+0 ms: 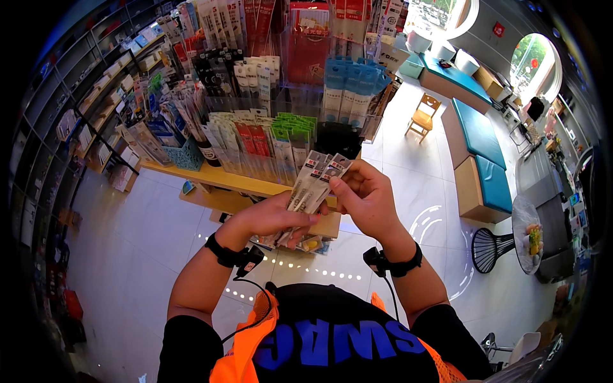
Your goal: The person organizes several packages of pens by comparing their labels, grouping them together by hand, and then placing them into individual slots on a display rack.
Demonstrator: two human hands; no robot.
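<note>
A small bunch of clear packets with dark printed headers (313, 184), which look like pen refills, is held in front of my chest. My left hand (275, 218) grips the lower part of the bunch, thumb across the front. At the upper right corner, my right hand (366, 198) pinches a header between thumb and fingers. Just beyond the bunch stands a clear acrylic display rack (254, 165) on a wooden shelf unit (225, 179). Its front row holds red-headed packets (253, 139) and green-headed packets (293, 129). A dark gap (339, 139) shows at the front row's right end.
Blue packets (352, 91) hang out from the rack's right side. A blue openwork basket (184, 154) is at its left. Dark shelving (72, 95) lines the left wall. A small wooden chair (422, 118), teal-cushioned benches (479, 129) and a round glass table (524, 234) stand to the right.
</note>
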